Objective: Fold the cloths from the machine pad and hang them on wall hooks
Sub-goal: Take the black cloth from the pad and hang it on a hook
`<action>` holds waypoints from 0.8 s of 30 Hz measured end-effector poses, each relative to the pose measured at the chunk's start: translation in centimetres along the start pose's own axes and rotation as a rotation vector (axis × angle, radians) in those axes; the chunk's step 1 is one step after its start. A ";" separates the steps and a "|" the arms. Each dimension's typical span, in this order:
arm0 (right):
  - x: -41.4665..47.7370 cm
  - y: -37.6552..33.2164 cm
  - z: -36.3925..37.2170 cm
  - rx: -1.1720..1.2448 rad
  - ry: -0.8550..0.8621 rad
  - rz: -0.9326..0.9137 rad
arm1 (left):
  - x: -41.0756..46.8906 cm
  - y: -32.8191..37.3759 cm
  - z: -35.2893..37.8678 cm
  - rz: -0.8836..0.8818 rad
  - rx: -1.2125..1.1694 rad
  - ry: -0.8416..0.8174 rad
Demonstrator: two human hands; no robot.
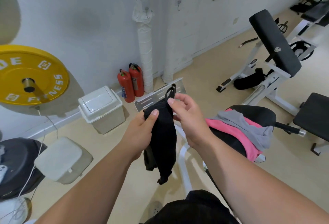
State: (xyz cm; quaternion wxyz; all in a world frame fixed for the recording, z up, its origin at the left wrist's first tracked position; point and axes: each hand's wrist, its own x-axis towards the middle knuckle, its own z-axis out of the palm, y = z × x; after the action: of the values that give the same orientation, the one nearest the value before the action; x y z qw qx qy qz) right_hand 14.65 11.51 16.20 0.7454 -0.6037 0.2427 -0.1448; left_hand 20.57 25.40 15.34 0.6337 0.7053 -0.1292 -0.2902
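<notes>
A black cloth (164, 134) hangs folded lengthwise in front of me, its small hanging loop (170, 91) sticking up at the top. My left hand (140, 133) grips its upper left edge with the thumb on top. My right hand (187, 116) pinches the top right corner just under the loop. A grey cloth (249, 125) lies crumpled over a pink cloth (231, 131) on the black machine pad (256, 113) to the right. Two wall hooks (179, 4) (147, 10) sit high on the white wall ahead.
A white lidded bin (101, 108) and two red fire extinguishers (131, 83) stand at the wall. A yellow weight plate (30, 74) juts out at left. A white-framed machine with a black pad (274, 42) stands at right. A wrapped white pipe (145, 45) runs down the corner.
</notes>
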 end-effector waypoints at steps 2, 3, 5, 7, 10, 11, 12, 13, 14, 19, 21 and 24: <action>0.8 -1.1 0.9 -0.041 -0.036 -0.009 | 0.1 0.3 -1.0 0.000 0.019 0.019; 1.3 -1.5 1.3 -0.065 -0.039 -0.019 | 0.2 0.5 -1.4 -0.001 0.024 0.024; 2.5 -2.1 2.2 -0.088 0.018 -0.017 | 0.6 0.9 -2.2 -0.009 0.031 0.027; 4.3 -2.4 3.0 -0.096 0.086 0.000 | 1.6 1.2 -2.8 -0.034 0.007 0.031; 7.0 -3.0 4.2 -0.024 0.091 0.022 | 3.9 1.6 -3.1 -0.096 -0.104 0.099; 8.1 -3.2 4.5 0.001 0.074 0.027 | 5.0 1.7 -3.1 -0.123 -0.165 0.136; 9.2 -3.4 4.8 0.021 0.058 0.028 | 6.1 2.0 -3.1 -0.148 -0.225 0.164; 10.4 -3.7 4.9 0.038 0.043 0.024 | 7.2 2.4 -3.1 -0.173 -0.279 0.180; 11.8 -3.9 5.1 0.060 0.022 0.018 | 8.6 2.8 -3.1 -0.199 -0.326 0.189; 20.6 -5.2 5.3 0.093 -0.104 0.036 | 16.9 5.2 -3.9 -0.109 -0.083 0.207; 24.7 -5.8 5.1 0.012 -0.125 0.020 | 21.0 6.1 -4.5 -0.058 0.038 0.192; 28.2 -6.6 5.1 -0.077 -0.096 -0.033 | 24.1 7.1 -5.2 0.025 0.178 0.120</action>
State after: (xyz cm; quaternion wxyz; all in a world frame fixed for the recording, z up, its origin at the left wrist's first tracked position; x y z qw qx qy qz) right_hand 41.57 -0.04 18.08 0.7301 -0.6419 0.2022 -0.1186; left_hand 44.10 15.22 16.48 0.5787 0.7733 -0.1253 -0.2270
